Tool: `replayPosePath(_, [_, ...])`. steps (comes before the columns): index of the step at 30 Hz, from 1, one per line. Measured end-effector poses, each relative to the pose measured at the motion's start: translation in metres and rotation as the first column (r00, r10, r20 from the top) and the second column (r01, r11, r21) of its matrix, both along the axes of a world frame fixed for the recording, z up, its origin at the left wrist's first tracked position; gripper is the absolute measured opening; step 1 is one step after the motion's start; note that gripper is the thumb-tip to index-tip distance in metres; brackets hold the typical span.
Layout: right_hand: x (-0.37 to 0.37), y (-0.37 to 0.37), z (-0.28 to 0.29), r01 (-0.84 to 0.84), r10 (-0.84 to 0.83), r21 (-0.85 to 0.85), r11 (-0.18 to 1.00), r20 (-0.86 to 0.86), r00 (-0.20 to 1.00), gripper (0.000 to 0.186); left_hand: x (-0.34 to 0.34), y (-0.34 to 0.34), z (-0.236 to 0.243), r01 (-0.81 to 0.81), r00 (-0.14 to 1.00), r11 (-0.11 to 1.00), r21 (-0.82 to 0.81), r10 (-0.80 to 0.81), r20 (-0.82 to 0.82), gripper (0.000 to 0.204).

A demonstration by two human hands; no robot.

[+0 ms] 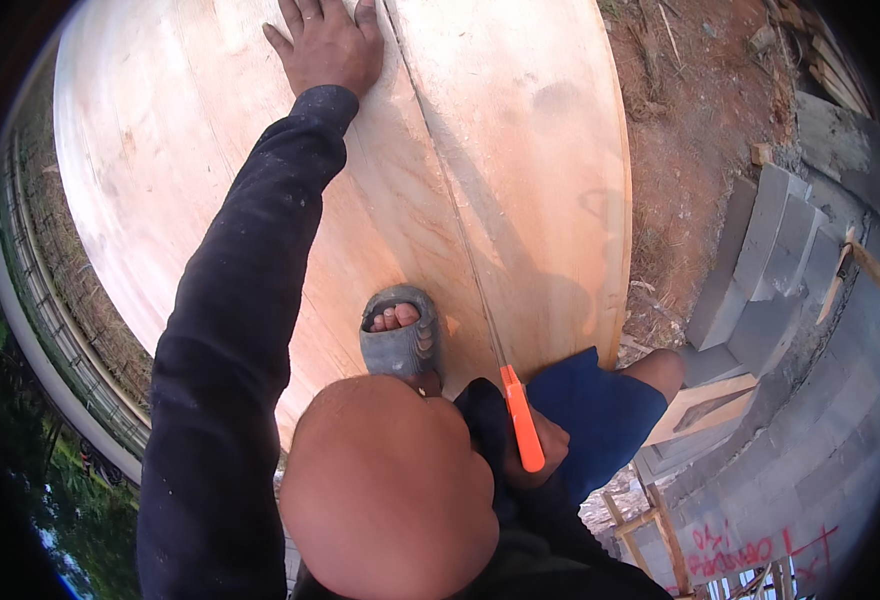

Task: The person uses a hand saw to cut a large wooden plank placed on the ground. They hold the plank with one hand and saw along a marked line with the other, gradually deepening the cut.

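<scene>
My left hand [332, 50] lies flat with fingers spread on a large sheet of pale plywood [200, 190], near its far side. Wrapped round the orange handle [522, 420] of a handsaw is my right hand [545, 450], low and right of centre. The saw's thin blade [490, 318] appears edge-on, lined up with a long dark line that runs away across the sheet. How deep the blade sits in the wood I cannot tell. My foot in a grey slide sandal [400, 335] presses on the plywood, left of the blade.
Reddish soil [695, 150] borders the sheet on the right. Grey concrete blocks [760, 260] are stacked beyond it, beside a block wall [810, 470] with red marks. A wooden frame [660, 530] stands at lower right. My bent knee [390, 480] fills the lower middle.
</scene>
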State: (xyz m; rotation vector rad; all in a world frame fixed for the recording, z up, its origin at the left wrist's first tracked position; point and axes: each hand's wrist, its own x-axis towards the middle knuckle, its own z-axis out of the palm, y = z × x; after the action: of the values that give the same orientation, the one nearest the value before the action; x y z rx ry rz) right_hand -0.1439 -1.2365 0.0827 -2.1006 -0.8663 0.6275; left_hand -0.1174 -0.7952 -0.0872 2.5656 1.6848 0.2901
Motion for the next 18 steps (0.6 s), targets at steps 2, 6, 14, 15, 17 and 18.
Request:
replayPosePath(2, [0.016,0.053,-0.024,0.091,-0.089,0.011,0.996,-0.109,0.990,0.020,0.010,-0.007,0.003,-0.003,1.000,0.999,-0.049,0.002,-0.009,0.068])
replayPosePath(6, [0.057,0.210,-0.084,0.198,-0.177,0.078,0.977,-0.216,0.960,0.008,0.015,0.001,-0.001,0.029,0.999,1.000,-0.008,-0.029,0.024,0.069])
replayPosePath(14, [0.008,0.012,-0.012,-0.011,0.011,-0.026,1.000,-0.020,1.000,0.022,-0.001,-0.005,-0.006,0.013,1.000,1.000,0.013,-0.013,-0.012,0.069])
replayPosePath(15, [0.002,-0.010,0.003,0.004,-0.004,-0.004,1.000,-0.003,1.000,0.023,0.003,-0.002,-0.003,0.019,0.999,0.999,0.029,-0.018,-0.027,0.069])
replayPosePath(17, [0.001,-0.001,0.015,0.061,-0.062,-0.029,0.998,-0.047,0.997,0.022,0.004,0.002,0.000,0.001,1.000,1.000,0.000,-0.001,-0.014,0.069])
replayPosePath(18, [0.007,0.021,0.008,0.100,-0.102,-0.029,0.995,-0.071,0.992,0.022,0.006,-0.005,-0.002,0.000,1.000,1.000,-0.031,0.000,-0.008,0.069])
